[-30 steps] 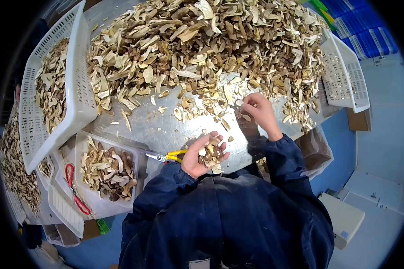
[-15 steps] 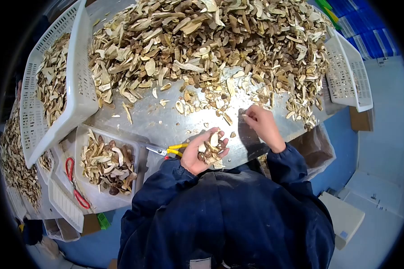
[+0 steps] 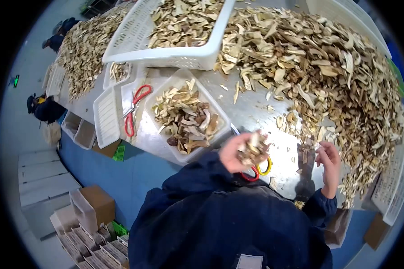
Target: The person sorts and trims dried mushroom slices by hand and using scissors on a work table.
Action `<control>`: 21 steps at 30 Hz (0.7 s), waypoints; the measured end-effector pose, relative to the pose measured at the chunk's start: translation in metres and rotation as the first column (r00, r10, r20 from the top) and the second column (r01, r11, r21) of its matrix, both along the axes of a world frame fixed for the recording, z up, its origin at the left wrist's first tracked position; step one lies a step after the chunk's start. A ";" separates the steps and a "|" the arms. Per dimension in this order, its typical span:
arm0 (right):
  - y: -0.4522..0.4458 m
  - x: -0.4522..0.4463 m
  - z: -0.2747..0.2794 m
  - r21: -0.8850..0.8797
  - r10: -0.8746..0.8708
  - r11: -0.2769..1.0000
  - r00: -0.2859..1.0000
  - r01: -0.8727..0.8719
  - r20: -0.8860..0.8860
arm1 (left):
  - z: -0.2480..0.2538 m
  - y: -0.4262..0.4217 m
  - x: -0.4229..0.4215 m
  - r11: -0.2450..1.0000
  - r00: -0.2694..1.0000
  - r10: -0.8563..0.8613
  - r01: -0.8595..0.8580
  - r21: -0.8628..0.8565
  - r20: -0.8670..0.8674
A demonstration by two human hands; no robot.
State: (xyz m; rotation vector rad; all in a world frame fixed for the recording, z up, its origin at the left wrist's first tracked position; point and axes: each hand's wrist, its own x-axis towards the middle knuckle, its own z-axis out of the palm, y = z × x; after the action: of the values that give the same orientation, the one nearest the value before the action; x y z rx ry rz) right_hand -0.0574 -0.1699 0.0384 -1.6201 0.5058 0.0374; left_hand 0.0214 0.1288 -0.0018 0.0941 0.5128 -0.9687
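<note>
My left hand point(image 3: 230, 156), palm up with fingers curled, holds a small heap of dried mushroom slices point(image 3: 253, 151). To its right, my right hand point(image 3: 329, 167) is over the metal table, its fingers bent in. Whatever sits between those fingertips is too small to make out. Scissors with yellow and red handles point(image 3: 266, 167) lie partly hidden under my left hand. Left of that hand stands a clear plastic tub point(image 3: 216, 102) with mushroom slices point(image 3: 195, 123) in it. A large pile of slices point(image 3: 318, 71) spreads across the table beyond my right hand.
A white perforated basket point(image 3: 175, 59) of slices stands behind the tub. Red-handled scissors point(image 3: 129, 117) and a white ribbed tray point(image 3: 106, 117) lie to the left. Another basket point(image 3: 393, 193) is at the right edge. People point(image 3: 44, 109) are at the far left.
The view has swung left, showing more of the tub, the floor and other people. My left hand, still holding the slices, is now nearer the tub. My right hand's fingers stay bent.
</note>
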 end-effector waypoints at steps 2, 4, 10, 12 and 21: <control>-0.006 0.001 0.001 -0.001 -0.002 1.000 1.000 0.002 0.007 | 0.009 0.044 0.021 0.981 0.959 0.194 -0.193 -0.028 0.208; -0.010 0.000 0.001 -0.004 0.006 1.000 1.000 -0.006 0.015 | 0.035 0.094 0.039 0.904 0.814 0.342 -0.421 0.071 0.470; -0.018 -0.003 -0.003 0.005 -0.042 0.999 0.999 0.042 0.011 | 0.063 0.207 0.084 0.437 0.501 0.470 -0.847 0.302 0.727; -0.018 -0.006 -0.003 -0.006 -0.032 0.999 0.999 0.032 -0.003 | 0.052 0.219 0.100 0.435 0.513 0.286 -0.822 0.367 0.810; -0.019 -0.006 0.005 -0.057 -0.032 0.998 0.999 0.031 -0.011 | 0.042 0.195 0.142 0.294 0.292 -0.641 -0.761 0.578 0.710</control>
State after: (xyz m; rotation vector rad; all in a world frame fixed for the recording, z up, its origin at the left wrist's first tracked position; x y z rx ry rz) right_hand -0.0630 -0.1887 0.0438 -1.6677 0.5454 0.0090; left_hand 0.1632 0.3236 0.0400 1.8211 -0.2255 -0.0748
